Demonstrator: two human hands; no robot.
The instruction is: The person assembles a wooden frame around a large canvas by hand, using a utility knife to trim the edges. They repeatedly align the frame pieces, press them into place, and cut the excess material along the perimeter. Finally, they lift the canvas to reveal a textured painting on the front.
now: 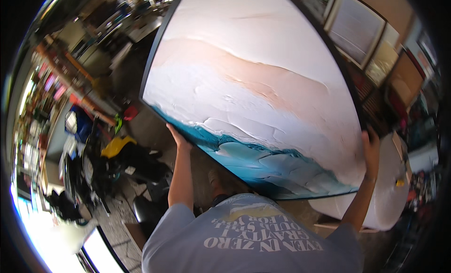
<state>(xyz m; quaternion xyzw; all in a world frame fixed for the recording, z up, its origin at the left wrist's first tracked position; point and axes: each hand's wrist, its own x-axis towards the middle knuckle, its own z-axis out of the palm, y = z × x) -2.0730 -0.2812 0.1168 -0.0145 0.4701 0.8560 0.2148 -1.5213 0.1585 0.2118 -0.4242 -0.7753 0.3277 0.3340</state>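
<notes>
A large framed painting (244,85) tilts in front of me, its textured surface white and peach with a teal band along the lower edge. A thin dark frame (149,68) runs round it. My left hand (180,137) grips the lower left edge, fingers partly hidden behind the frame. On the right edge near the lower right corner, my right hand (371,153) is closed round the frame, slightly blurred. Both arms reach up from my grey T-shirt (253,235), and the painting hides much of the room beyond it.
A motorcycle-like machine with a yellow panel (118,147) stands at left, near cluttered shelves (35,118). Close by on the right is a big white roll (387,202). Framed panels (354,28) lean at the upper right. A cluttered workbench (145,28) lies at the far left.
</notes>
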